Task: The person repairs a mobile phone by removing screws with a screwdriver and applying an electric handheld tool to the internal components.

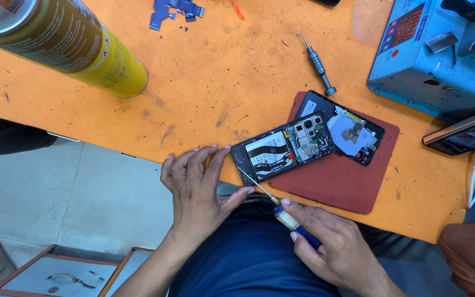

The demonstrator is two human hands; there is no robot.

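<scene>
Just beyond the left hand [196,184], an opened phone [282,147] lies on the orange bench [204,82], half on a red mat [347,176]. That hand's spread fingers rest by the phone's near end, seemingly to steady it. The right hand [331,242] grips a thin screwdriver [273,201], its tip at the phone's near corner. Past the phone lies its detached back cover [353,132], holding a coil.

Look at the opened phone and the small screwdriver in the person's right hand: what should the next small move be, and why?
Probably ease the screwdriver tip onto the lower edge of the opened phone and steady it. The right hand holds the tool with its tip right at that edge, and the left hand rests beside the phone, fingertips at its end. Whether the tip sits on a screw is too small to tell.
</scene>
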